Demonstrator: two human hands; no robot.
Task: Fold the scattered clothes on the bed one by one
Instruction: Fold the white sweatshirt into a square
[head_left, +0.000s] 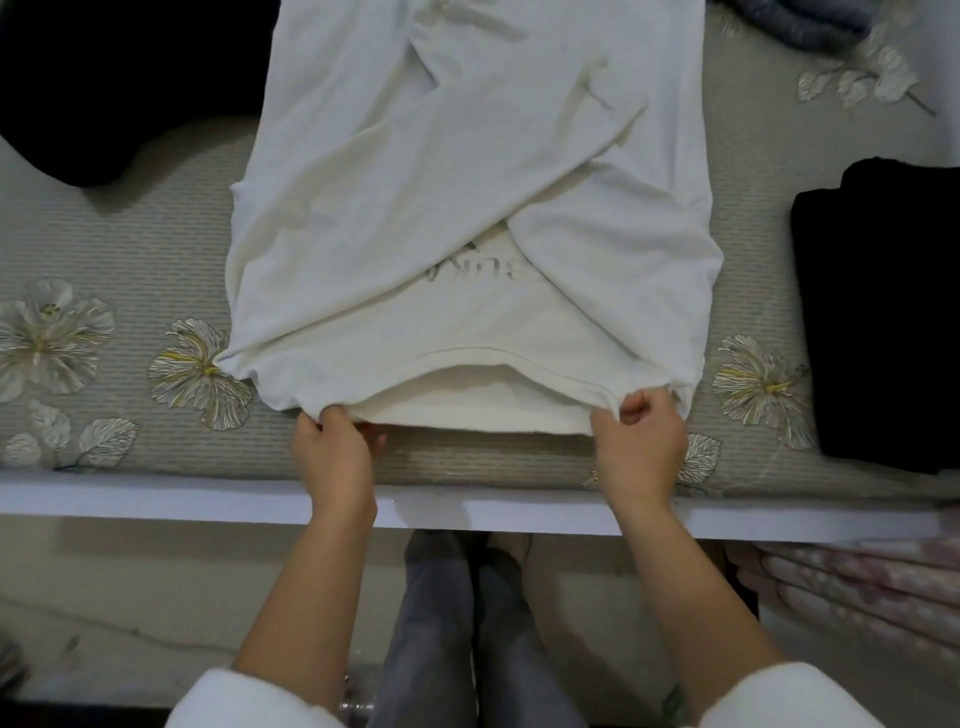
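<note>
Here, the bed (130, 249) is filling most of the view, its grey striped cover with pale printed flowers running from side to side. A white frame rail (156, 499) is edging it on the near side.

The white shirt (441, 182) is lying lengthwise on the middle of the bed. Its two sides are folded inward and crossing over the front, and its near end is sitting close to the bed's near edge.

A loose black garment (104, 78) is spreading over the far left corner, apart from the shirt. A folded black garment (883, 322) is resting on the right side of the bed, also clear of the shirt. A blue-grey garment (800, 21) is just showing at the far right edge.

Below the rail, the person's legs in grey trousers (447, 623) are standing on the floor, and a pink patterned fabric (857, 587) is lying under the bed at the right.

The left grip (335, 452) is pinching the shirt's near left corner, with its fingers curling under the cloth. The right grip (641, 441) is pinching the near right corner between thumb and curled fingers. Between them the stitched band of the top layer is arching up, showing the layer beneath.

Grey lettering (483, 267) is peeking out where the folded sides are meeting, partly covered and not readable.
</note>
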